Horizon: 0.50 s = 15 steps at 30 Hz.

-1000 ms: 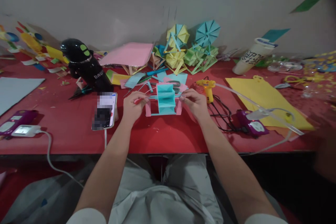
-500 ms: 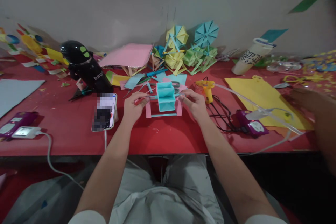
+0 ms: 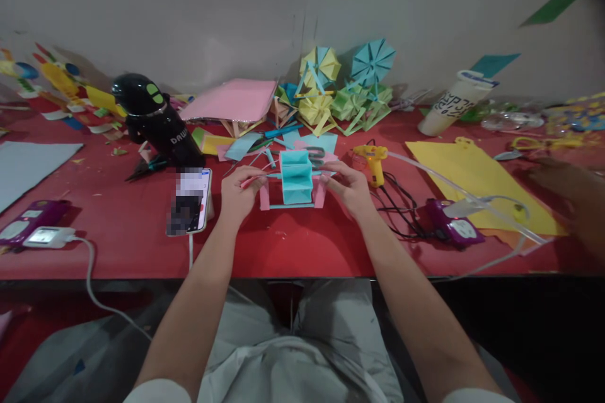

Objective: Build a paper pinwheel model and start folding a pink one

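Just above the front part of the red table [image 3: 283,250], between the two hands, a turquoise paper wheel [image 3: 297,177] sits amid pink paper posts [image 3: 265,197]. The left hand [image 3: 242,194] has its grip pinched around one end of the wheel's blue rod [image 3: 273,175], and the right hand [image 3: 348,187] pinches the other end. Near the left hand stands a phone [image 3: 191,201]; near the right, a yellow glue gun [image 3: 375,165].

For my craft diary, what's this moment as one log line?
left hand: pinching thin blue rod; right hand: pinching rod's other end; turquoise folded-paper piece: between hands; yellow glue gun: near right hand
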Available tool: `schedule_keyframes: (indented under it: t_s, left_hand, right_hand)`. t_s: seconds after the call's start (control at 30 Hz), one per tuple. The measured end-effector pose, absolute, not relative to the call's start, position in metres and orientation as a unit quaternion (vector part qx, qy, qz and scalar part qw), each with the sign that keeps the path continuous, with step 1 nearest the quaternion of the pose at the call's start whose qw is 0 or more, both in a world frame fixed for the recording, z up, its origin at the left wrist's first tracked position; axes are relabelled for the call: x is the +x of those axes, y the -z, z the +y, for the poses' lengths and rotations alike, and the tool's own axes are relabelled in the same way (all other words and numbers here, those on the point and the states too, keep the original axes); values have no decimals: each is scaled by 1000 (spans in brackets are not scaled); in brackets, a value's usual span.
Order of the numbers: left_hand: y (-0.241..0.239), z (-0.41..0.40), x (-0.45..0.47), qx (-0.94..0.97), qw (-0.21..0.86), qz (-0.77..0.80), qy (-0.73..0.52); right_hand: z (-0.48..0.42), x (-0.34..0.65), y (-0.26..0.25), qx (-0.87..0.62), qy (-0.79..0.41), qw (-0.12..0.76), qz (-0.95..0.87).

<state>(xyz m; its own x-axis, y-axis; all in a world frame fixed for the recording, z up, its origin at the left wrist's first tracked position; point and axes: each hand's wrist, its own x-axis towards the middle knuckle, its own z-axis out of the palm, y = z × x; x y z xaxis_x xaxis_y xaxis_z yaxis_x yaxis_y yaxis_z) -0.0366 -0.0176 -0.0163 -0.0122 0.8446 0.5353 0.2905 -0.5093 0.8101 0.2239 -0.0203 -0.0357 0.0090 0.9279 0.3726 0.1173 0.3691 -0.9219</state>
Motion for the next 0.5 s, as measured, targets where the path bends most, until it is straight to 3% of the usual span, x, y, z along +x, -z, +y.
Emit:
schedule_keyframes:
  t_s: [0.5]
  left_hand:
    - [15, -17, -34, 659, 283, 435, -544]
  right_hand:
    - [-25, 223, 26, -397, -357, 602, -594]
